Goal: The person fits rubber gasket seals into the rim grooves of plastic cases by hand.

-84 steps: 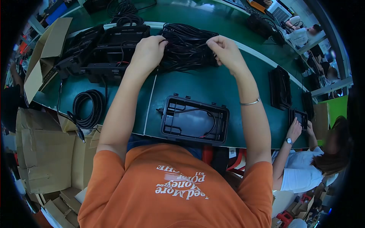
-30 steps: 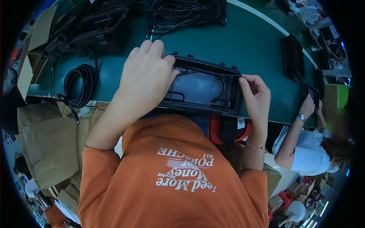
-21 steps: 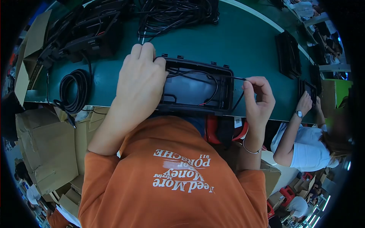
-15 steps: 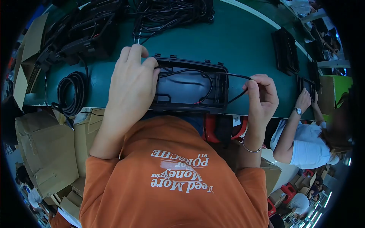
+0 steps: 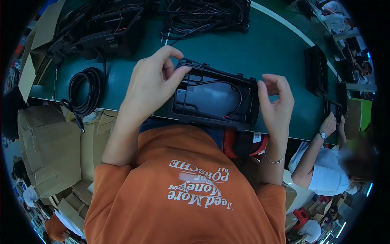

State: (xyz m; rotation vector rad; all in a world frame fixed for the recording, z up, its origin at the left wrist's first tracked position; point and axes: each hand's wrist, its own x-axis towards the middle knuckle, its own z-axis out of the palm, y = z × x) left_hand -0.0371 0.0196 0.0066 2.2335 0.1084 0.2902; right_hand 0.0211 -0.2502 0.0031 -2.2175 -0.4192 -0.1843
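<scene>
An open black box lies on the green table's front edge, with a thin black cable looped inside and a short red end near its lower wall. My left hand is at the box's upper left corner, its thumb touching the rim and its index finger raised apart. A black strand runs along the upper rim from that thumb. At the upper right corner my right hand has its thumb against the rim and its index finger bent a little above it. I see nothing between its fingertips.
Behind the box is a heap of black cables. More black boxes and a coiled cable are at left, beside a cardboard box. At right, black cases stand near a co-worker's hand on a small case.
My hands moved from the cable heap to the box. My right hand, which pulled a cable loop beyond the box's right side, has come back to the rim. My left thumb and index finger have spread.
</scene>
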